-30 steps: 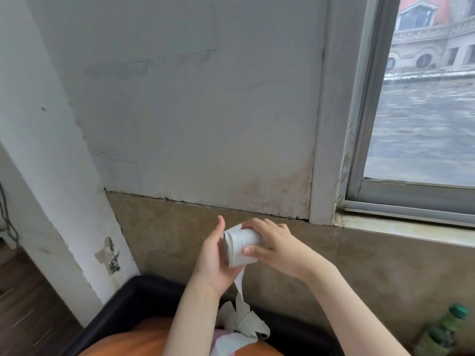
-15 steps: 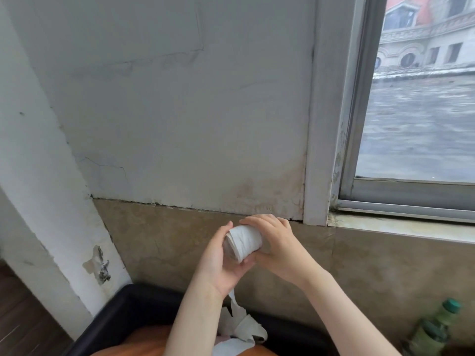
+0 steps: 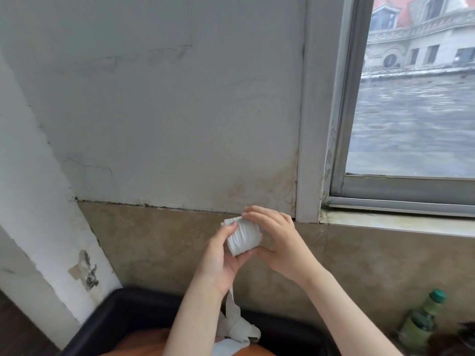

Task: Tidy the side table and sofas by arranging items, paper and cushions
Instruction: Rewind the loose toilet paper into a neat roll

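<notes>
A small white roll of tissue paper [image 3: 243, 237] is held up in front of the wall between both hands. My left hand [image 3: 221, 255] grips it from the left and below, thumb on its top edge. My right hand [image 3: 280, 240] curls over it from the right, fingertips on its upper rim. A loose tail of paper [image 3: 237, 322] hangs from the roll behind my left wrist and bunches up below, above an orange cushion [image 3: 144, 343].
A black sofa back [image 3: 115, 314] runs along the bottom. Behind it stand a tan tiled wall and a white pillar [image 3: 38, 240]. Two green-capped bottles [image 3: 421, 319] stand at the lower right. A window sill [image 3: 398, 222] lies at the right.
The roll has turned in my hands, and the hanging tail has shortened. My right fingers have shifted over its top. The view has drifted slightly.
</notes>
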### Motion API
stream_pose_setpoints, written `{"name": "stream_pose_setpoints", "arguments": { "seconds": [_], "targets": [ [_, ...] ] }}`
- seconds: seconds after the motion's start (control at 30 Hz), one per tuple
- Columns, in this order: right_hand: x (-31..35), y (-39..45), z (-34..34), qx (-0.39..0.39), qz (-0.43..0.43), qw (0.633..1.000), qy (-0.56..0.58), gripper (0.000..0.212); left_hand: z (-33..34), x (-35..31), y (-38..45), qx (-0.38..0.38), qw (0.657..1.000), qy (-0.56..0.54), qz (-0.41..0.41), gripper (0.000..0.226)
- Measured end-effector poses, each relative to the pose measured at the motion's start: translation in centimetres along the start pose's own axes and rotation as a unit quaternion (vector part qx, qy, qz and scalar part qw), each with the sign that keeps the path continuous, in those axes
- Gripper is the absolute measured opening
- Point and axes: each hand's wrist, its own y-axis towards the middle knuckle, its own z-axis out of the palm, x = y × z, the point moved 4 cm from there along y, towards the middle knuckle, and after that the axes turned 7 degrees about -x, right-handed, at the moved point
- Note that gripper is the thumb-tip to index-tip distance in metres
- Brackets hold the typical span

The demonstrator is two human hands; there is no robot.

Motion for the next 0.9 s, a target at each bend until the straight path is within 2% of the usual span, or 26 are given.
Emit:
{"name": "stream_pose_setpoints", "arguments": {
  "seconds": [0.07, 0.17, 0.27, 0.33, 0.43, 0.6, 0.7, 0.77, 0.9],
  "targets": [
    [-0.3, -0.1, 0.1, 0.009, 0.002, 1.0, 0.017, 0.065, -0.1, -0.1, -0.1, 0.009, 1.0, 0.008, -0.005, 0.026],
    [-0.8, -0.3, 0.3, 0.037, 0.018, 0.998, 0.042, 0.06, -0.3, -0.3, 0.0, 0.018, 1.0, -0.003, -0.017, 0.041],
    [-0.8, -0.5, 0.6, 0.082, 0.028, 0.994, 0.066, 0.057, -0.5, -0.4, 0.4, 0.019, 0.998, -0.008, -0.055, 0.035],
    [-0.7, -0.6, 0.6, 0.115, 0.039, 0.99, 0.078, 0.055, -0.5, -0.5, 0.7, 0.025, 0.997, -0.006, -0.078, 0.04],
    [-0.5, -0.4, 0.1, 0.167, 0.067, 0.979, 0.091, 0.052, -0.5, -0.7, 1.2, 0.048, 0.996, 0.0, -0.072, 0.044],
    [-0.8, -0.1, -0.5, 0.235, 0.117, 0.964, 0.034, 0.049, -0.4, 0.2, 1.4, 0.086, 0.991, 0.035, -0.093, 0.052],
    [-0.6, -0.1, -0.3, 0.213, 0.109, 0.971, -0.007, 0.054, -0.2, 0.1, 1.1, 0.121, 0.986, 0.107, -0.044, 0.049],
    [-0.8, -0.1, -0.2, 0.164, 0.104, 0.981, 0.001, 0.056, -0.2, 0.0, 1.1, 0.153, 0.981, 0.117, -0.013, 0.056],
    [-2.0, -0.5, -1.3, 0.019, 0.1, 0.993, 0.056, 0.066, -0.3, 0.1, 1.5, 0.136, 0.99, -0.009, -0.023, 0.061]
  ]
}}
